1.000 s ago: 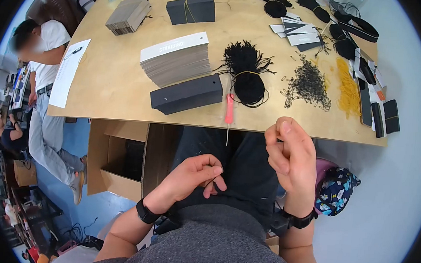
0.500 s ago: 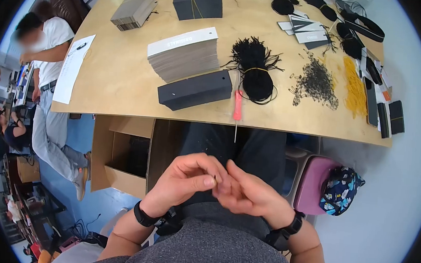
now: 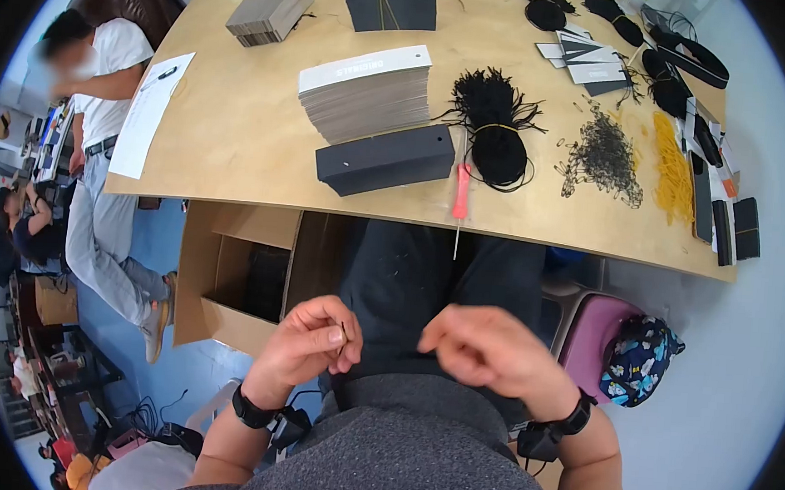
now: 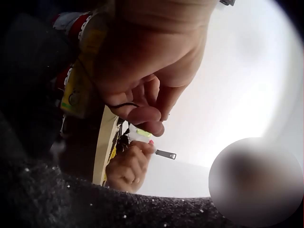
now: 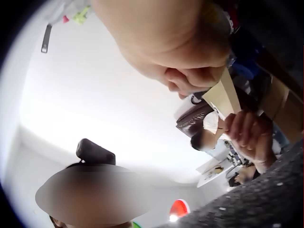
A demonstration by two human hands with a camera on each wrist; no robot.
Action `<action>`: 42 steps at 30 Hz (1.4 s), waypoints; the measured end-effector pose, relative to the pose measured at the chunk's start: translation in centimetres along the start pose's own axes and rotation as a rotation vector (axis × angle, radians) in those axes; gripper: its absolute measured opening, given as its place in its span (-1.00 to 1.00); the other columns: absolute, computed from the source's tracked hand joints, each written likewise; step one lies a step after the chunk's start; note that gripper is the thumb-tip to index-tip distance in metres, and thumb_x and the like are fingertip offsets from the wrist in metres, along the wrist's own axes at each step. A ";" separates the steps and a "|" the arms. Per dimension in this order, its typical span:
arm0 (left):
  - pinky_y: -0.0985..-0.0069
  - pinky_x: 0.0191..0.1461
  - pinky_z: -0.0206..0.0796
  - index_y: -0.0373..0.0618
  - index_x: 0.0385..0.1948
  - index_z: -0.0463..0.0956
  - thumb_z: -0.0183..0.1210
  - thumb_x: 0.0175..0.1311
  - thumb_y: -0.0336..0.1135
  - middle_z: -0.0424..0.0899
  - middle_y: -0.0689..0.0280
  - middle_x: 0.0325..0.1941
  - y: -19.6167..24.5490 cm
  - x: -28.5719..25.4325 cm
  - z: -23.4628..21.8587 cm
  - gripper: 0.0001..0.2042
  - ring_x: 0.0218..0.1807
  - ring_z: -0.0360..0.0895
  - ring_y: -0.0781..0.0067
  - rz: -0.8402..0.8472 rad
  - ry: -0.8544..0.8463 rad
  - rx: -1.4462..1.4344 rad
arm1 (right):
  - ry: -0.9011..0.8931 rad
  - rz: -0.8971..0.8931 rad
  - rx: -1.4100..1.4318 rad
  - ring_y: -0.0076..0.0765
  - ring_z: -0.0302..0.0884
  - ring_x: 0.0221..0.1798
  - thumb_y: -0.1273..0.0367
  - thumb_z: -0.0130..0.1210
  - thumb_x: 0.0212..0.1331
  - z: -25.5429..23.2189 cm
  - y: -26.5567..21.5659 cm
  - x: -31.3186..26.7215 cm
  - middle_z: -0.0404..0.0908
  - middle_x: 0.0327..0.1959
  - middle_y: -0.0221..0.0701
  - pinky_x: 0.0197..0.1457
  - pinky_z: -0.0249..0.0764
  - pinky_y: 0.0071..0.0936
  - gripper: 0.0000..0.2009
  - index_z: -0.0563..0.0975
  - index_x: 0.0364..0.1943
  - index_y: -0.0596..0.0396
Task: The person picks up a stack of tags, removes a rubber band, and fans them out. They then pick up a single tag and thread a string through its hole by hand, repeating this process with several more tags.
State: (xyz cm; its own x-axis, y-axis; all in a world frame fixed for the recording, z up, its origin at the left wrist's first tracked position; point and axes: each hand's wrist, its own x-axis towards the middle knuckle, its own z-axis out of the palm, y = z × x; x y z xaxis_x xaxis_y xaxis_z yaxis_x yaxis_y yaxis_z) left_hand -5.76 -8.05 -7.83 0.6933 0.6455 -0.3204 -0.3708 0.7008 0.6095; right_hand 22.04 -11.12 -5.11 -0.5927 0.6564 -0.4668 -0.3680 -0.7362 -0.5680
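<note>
Low over the lap, the left hand [image 3: 311, 341] pinches a short black cord [image 4: 124, 104] between thumb and forefinger. To its right, apart from it, the right hand [image 3: 492, 350] is blurred, its fingers bent; the right wrist view shows these curled fingers [image 5: 187, 80] from the palm side, and I cannot tell whether they hold something. On the table ahead lie a bundle of black cords [image 3: 499, 157] with a yellow band, a heap of small dark safety pins [image 3: 604, 164], and a thin metal-tipped tool with a pink-red handle [image 3: 461, 195], its tip past the table edge.
Stacks of white-topped tags [image 3: 368, 79] and dark tags [image 3: 384, 164] stand left of the cords. Yellow rubber bands [image 3: 671, 164] lie at the right. An open cardboard box [image 3: 237, 321] sits below the table edge, and a pink stool [image 3: 586, 340] stands right. Another person [image 3: 114, 62] is at the left.
The right hand came down from near the table edge to meet the left, then drew away rightward. The left hand moved left, still pinching the cord. The head view shifted slightly.
</note>
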 end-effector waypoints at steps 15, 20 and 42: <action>0.69 -0.42 0.32 -0.18 -0.25 0.53 0.14 0.39 -0.41 0.69 0.13 -0.28 0.7 -1.6 -2.3 -0.94 -0.38 0.60 0.50 0.028 0.029 -0.038 | 0.145 -0.296 0.306 -0.71 0.04 -0.69 0.23 -0.17 0.53 1.8 -2.4 1.0 0.24 -0.63 -0.58 -0.64 -0.01 -0.70 -0.73 0.44 -0.22 0.11; 0.48 -0.22 0.37 -0.15 -0.21 0.52 0.12 0.40 -0.36 0.66 0.14 -0.21 0.0 2.7 3.4 -0.91 -0.30 0.54 0.40 0.104 0.311 0.102 | 0.218 -0.301 0.145 -0.72 0.07 -0.69 0.20 -0.14 0.52 1.2 -2.7 2.5 0.31 -0.65 -0.54 -0.66 0.02 -0.70 -0.69 0.48 -0.27 0.15; 0.64 -0.40 0.34 -0.21 -0.23 0.55 0.17 0.37 -0.40 0.69 0.07 -0.25 1.8 -2.1 -0.1 -0.91 -0.40 0.56 0.50 0.151 0.252 0.075 | 0.040 -0.232 0.077 -0.74 0.13 -0.68 0.18 -0.13 0.52 1.7 -2.3 2.9 0.32 -0.67 -0.59 -0.64 0.06 -0.73 -0.66 0.54 -0.15 0.17</action>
State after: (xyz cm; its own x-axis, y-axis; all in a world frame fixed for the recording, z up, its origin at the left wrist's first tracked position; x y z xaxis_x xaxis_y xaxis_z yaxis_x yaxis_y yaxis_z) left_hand -7.92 -8.15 -6.11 0.4554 0.8022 -0.3860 -0.4051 0.5728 0.7125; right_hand 19.96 -7.82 -4.04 -0.4573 0.8143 -0.3574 -0.5452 -0.5742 -0.6108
